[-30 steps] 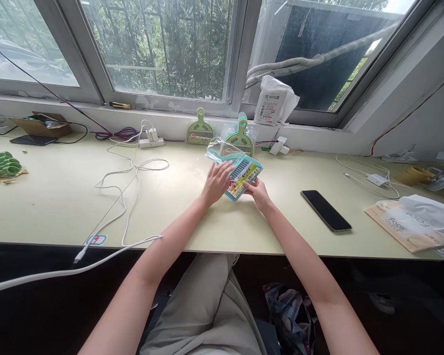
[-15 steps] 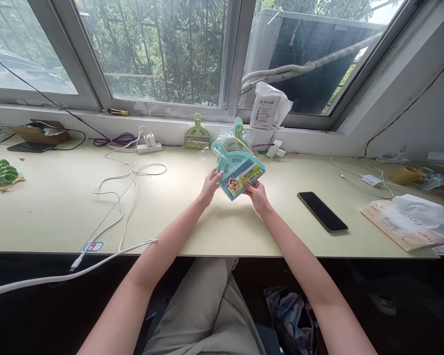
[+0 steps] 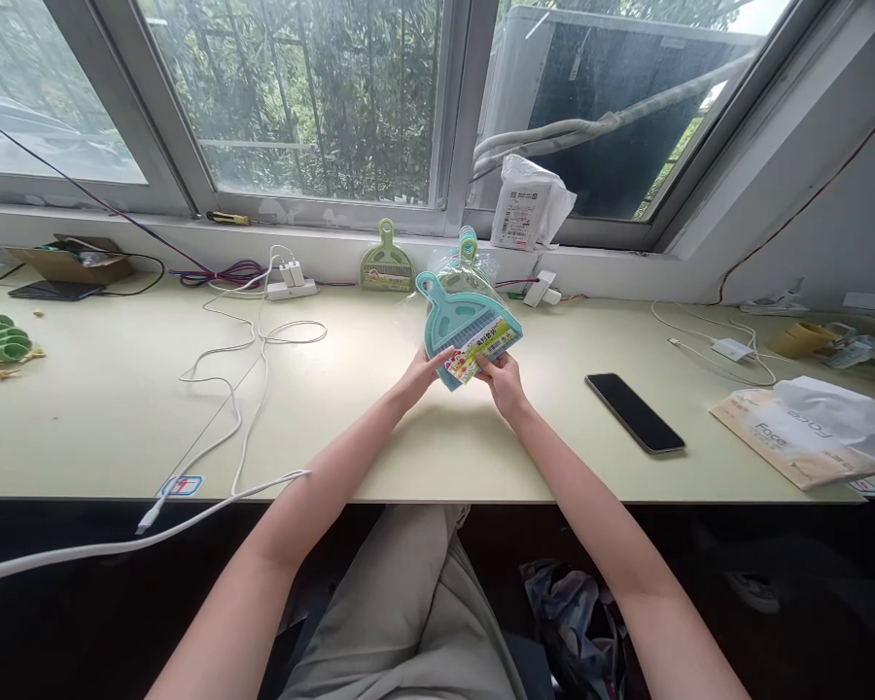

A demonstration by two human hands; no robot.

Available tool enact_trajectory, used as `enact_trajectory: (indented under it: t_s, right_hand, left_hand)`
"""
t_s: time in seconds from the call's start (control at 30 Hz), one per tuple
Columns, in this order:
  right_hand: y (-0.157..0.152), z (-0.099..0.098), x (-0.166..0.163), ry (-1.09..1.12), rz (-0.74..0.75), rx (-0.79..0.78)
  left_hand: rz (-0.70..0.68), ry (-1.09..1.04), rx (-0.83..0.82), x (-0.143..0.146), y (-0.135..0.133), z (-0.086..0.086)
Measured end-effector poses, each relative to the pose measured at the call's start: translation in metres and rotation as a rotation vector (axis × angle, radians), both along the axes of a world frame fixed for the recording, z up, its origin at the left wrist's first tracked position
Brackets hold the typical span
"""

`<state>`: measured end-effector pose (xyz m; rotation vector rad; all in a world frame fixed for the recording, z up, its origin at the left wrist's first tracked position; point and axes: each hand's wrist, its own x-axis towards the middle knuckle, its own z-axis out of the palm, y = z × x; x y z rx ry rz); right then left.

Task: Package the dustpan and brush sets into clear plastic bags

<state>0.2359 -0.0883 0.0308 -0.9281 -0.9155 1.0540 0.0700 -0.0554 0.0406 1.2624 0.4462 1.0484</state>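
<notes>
A teal mini dustpan (image 3: 458, 313) with a dark-bristled brush set in it and a colourful label is held tilted above the table, its handle up and to the left. My left hand (image 3: 417, 377) grips its lower left edge, the thumb lying on the label. My right hand (image 3: 503, 381) pinches the lower right edge, thumb in front. Just behind stand more dustpans (image 3: 469, 255) in clear wrap, green in front with teal edges behind, partly hidden by the held one. A green dustpan (image 3: 386, 261) leans by the wall to their left.
A black phone (image 3: 634, 413) and a tissue pack (image 3: 794, 437) lie to the right. White cables (image 3: 244, 389) trail over the table (image 3: 379, 467) at left, near a power strip (image 3: 292, 287). Green tube-like pieces (image 3: 0, 340) sit far left. A wrapped box (image 3: 525, 209) stands on the sill.
My left hand has slid down the dustpan's edge, and its thumb now lies across the label. The dustpan stays almost in the same place. The view has shifted slightly.
</notes>
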Motion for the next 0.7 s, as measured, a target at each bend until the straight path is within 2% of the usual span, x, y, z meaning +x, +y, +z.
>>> enact_trajectory:
  t_s: [0.1,0.23,0.37,0.53,0.7]
  right_hand:
    - [0.001,-0.002,-0.002,0.001,-0.048,0.000]
    - [0.003,-0.006,-0.001,0.017,-0.073,0.005]
    - [0.004,-0.007,0.000,0.028,-0.081,0.007]
    - [0.003,-0.004,-0.001,0.008,-0.062,0.007]
    - [0.003,-0.005,0.000,0.041,-0.060,0.017]
  left_hand:
    - [0.057,0.017,0.066,0.005,0.000,-0.005]
    - [0.190,0.036,0.062,0.010,0.003,-0.014]
    - [0.244,0.036,0.117,0.015,0.004,-0.018]
    - [0.381,0.131,0.233,0.018,0.001,-0.019]
    - [0.404,0.190,0.307,0.016,-0.003,-0.015]
